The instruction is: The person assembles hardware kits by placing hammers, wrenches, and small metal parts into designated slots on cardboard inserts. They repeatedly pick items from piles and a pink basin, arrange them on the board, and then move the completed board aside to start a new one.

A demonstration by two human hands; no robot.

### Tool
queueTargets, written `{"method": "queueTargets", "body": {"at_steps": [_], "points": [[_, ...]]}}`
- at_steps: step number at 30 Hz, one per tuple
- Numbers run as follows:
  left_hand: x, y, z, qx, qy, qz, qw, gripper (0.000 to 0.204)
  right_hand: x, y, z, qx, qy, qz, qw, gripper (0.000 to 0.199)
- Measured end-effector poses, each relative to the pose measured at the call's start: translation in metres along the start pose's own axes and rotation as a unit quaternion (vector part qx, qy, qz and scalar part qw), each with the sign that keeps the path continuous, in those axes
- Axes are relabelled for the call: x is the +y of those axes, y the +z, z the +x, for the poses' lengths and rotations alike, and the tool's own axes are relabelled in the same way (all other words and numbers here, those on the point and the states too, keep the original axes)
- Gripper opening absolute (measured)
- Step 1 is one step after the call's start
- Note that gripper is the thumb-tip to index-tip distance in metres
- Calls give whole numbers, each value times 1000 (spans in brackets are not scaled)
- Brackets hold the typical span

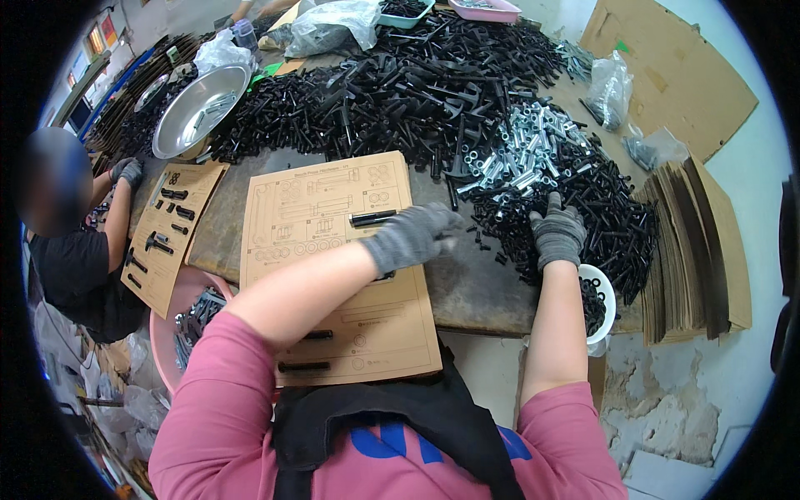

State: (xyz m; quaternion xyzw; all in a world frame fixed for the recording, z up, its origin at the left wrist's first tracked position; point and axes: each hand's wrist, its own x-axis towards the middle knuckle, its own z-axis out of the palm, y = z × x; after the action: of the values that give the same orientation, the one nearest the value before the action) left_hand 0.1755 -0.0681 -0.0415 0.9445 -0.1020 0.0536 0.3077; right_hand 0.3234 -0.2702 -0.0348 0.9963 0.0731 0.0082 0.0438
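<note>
A brown cardboard sheet (329,187) printed with hardware outlines lies before me on a stack of similar sheets, with several black bolts (305,367) on it. My left hand (412,240), in a grey glove, hovers over the sheet's right edge, just beside a black bolt (372,218). Its fingers are smeared by motion. My right hand (558,235), also gloved, rests at the heap of small black bolts (612,212) with its index finger stretched out and its fingers apart. Shiny silver sleeves (533,142) lie just beyond its fingertips. Nothing shows in its grasp.
A white bowl of black nuts (607,321) stands by my right forearm. Stacked cardboard (696,250) is at the right. Large black parts (400,83) cover the back. A steel bowl (171,129) and a pink tub (162,342) are left, near a co-worker (79,267) with another sheet (158,267).
</note>
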Motion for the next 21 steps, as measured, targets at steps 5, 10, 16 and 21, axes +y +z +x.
{"method": "queueTargets", "body": {"at_steps": [5, 10, 16, 21], "points": [[21, 32, 53, -148, -78, 151, 974, 48, -9, 0, -14, -17, -23, 12, 1000, 57], [7, 67, 62, -107, -62, 222, 967, 51, -30, 17, -36, 4, -78, -15, 997, 49], [6, 70, 55, -122, -82, 165, 975, 28, -42, 38, -67, 17, -168, -52, 984, 40], [17, 60, 56, -161, -91, 186, 965, 24, -31, 31, -70, 29, -268, -46, 962, 24]]}}
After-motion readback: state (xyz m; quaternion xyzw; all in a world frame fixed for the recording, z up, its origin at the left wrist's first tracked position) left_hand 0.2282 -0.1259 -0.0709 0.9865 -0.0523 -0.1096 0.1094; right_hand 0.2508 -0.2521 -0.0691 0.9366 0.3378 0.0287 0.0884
